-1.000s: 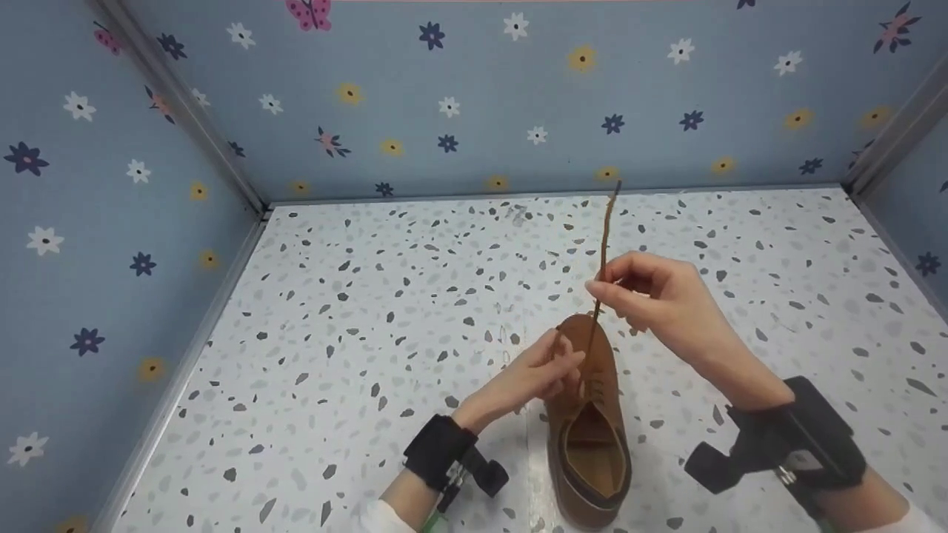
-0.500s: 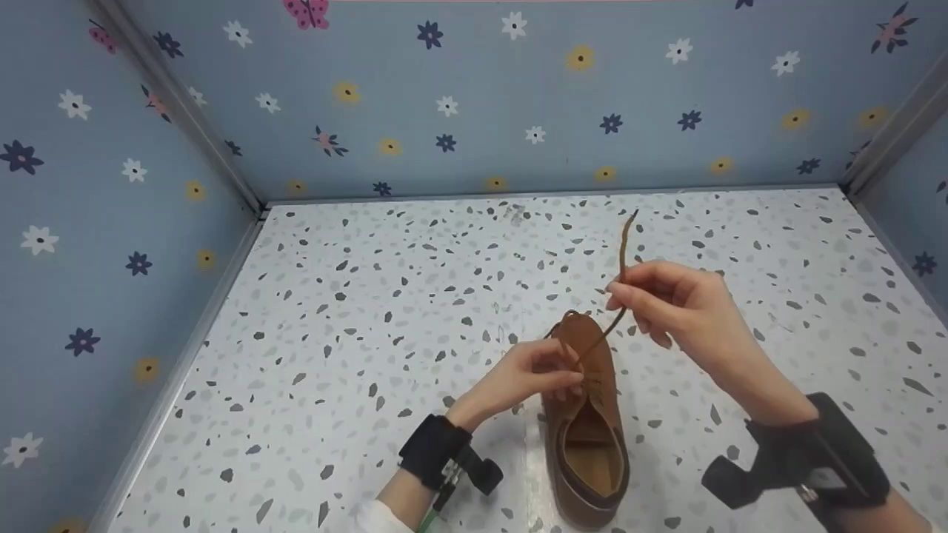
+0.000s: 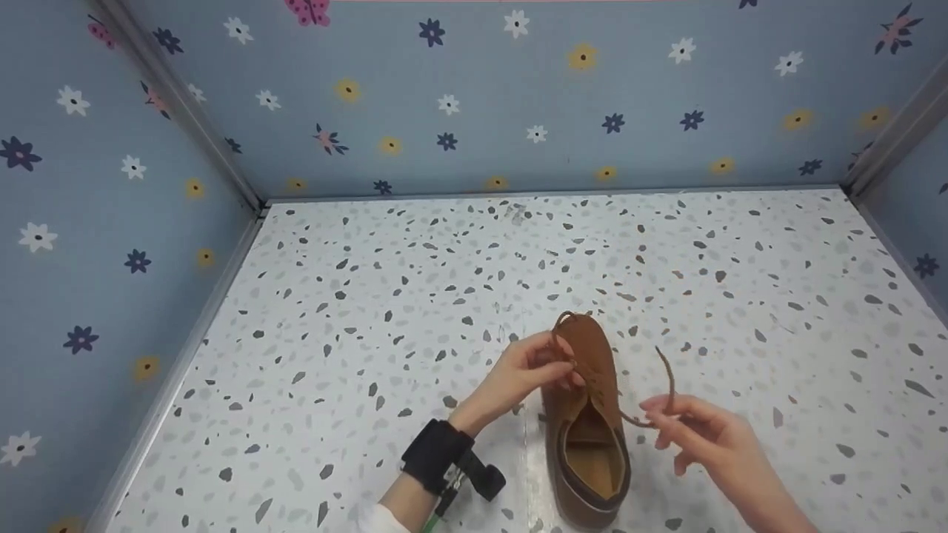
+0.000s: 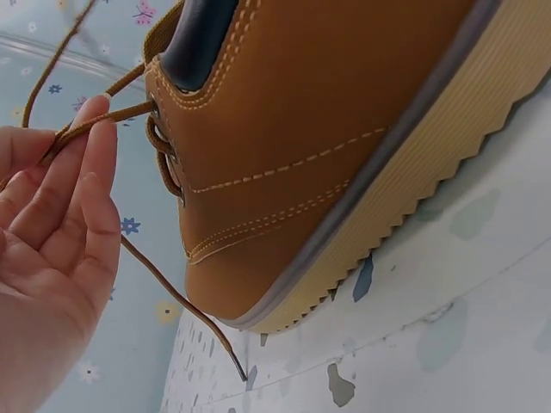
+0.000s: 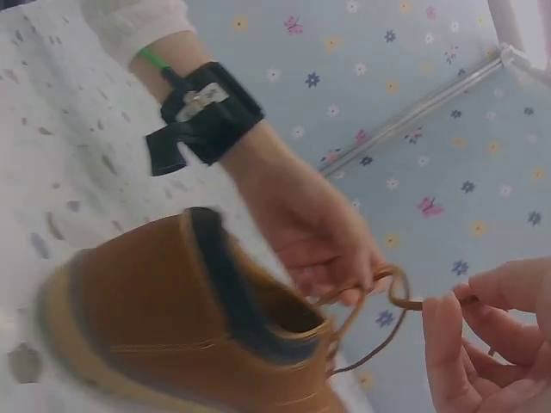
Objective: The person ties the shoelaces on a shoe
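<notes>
A tan leather lace-up shoe point(image 3: 603, 340) with a dark padded collar stands upright on the speckled surface, toe pointing away. My left hand point(image 3: 522, 377) is over its lacing, pinching brown shoelace point(image 4: 129, 112) between thumb and fingers just outside the eyelets. A loose lace end with a dark tip hangs below that hand beside the toe in the left wrist view. Right of the shoe, my right hand point(image 3: 711, 437) pinches the other lace length point(image 3: 671, 377), whose tip sticks up past the fingers. The right wrist view shows a lace loop point(image 5: 398, 280) at the left fingertips.
Blue flowered panels point(image 3: 474, 96) stand at the back and both sides, with metal trim point(image 3: 181, 111) at the corners. A black wrist camera point(image 3: 444, 459) is strapped to my left wrist. The white speckled tabletop point(image 3: 370, 296) stretches around the shoe.
My right hand has come down and to the right with its lace, from beyond the toe to beside the shoe. The left hand stays near the lacing, its fingers shifted slightly.
</notes>
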### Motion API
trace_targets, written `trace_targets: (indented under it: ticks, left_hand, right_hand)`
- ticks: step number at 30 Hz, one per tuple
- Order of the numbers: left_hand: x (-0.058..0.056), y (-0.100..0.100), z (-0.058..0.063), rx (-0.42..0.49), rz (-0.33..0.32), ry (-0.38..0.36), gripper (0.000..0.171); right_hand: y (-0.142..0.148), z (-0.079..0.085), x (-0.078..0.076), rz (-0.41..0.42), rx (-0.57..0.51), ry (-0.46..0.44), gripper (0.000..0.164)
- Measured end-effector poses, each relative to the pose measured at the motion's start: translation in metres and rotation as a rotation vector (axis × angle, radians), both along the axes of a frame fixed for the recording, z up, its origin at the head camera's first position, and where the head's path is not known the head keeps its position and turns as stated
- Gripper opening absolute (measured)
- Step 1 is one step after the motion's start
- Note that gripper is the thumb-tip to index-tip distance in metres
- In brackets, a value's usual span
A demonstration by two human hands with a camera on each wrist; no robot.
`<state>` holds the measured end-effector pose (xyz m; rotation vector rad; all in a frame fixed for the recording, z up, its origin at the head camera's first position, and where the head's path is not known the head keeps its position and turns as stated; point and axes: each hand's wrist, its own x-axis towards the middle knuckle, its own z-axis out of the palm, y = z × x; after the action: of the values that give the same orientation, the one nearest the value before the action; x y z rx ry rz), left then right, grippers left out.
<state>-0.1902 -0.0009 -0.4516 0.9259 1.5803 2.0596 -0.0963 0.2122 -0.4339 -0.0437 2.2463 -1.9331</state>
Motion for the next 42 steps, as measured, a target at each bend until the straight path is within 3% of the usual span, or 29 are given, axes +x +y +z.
trace_targets:
  ticks: [2,4,6,8,10,14,17,21,25,29,32,37,39,42]
  left_hand:
    - [0.001,0.001,0.002,-0.016,0.02,0.01,0.012]
    - [0.001,0.001,0.004,-0.017,0.027,0.025,0.012]
    - [0.002,0.001,0.005,-0.028,0.043,0.068,0.011]
    - [0.003,0.001,0.007,-0.034,0.055,0.111,0.01]
    - [0.004,0.001,0.009,-0.059,0.072,0.162,0.009]
    - [0.005,0.0,0.013,-0.134,0.107,0.236,0.009]
    - [0.005,-0.001,0.017,-0.174,0.118,0.269,0.009]
    - [0.005,-0.002,0.019,-0.179,0.101,0.28,0.009]
    - [0.004,-0.004,0.019,-0.162,0.07,0.252,0.009]
    - [0.003,-0.006,0.017,-0.135,0.042,0.214,0.01]
    - [0.001,-0.006,0.015,-0.128,0.046,0.199,0.011]
    - [0.001,-0.004,0.014,-0.152,0.105,0.176,0.011]
    - [0.001,-0.003,0.014,-0.168,0.134,0.175,0.012]
    - [0.0,-0.002,0.012,-0.185,0.16,0.175,0.012]
  right_hand:
    - [0.011,-0.029,0.002,0.018,0.045,-0.115,0.025]
    - [0.017,-0.045,0.003,0.026,0.091,-0.224,0.029]
    - [0.02,-0.05,0.004,0.048,0.138,-0.299,0.033]
    - [0.017,-0.043,0.005,0.041,0.169,-0.323,0.035]
    - [0.016,-0.039,0.004,0.05,0.212,-0.291,0.036]
    - [0.01,-0.039,-0.002,0.105,0.4,-0.103,0.033]
    - [0.002,-0.047,-0.01,0.117,0.591,0.049,0.029]
    - [-0.007,-0.056,-0.019,0.107,0.73,0.154,0.017]
    - [-0.007,-0.055,-0.023,0.109,0.743,0.179,0.008]
    - [-0.002,-0.044,-0.022,0.064,0.65,0.134,0.006]
    - [0.003,-0.038,-0.023,0.005,0.575,0.1,0.011]
    - [0.017,-0.049,-0.028,-0.058,0.52,0.136,0.016]
    - [0.014,-0.04,-0.026,-0.069,0.501,0.184,0.016]
    - [0.003,-0.008,-0.018,-0.075,0.482,0.248,0.014]
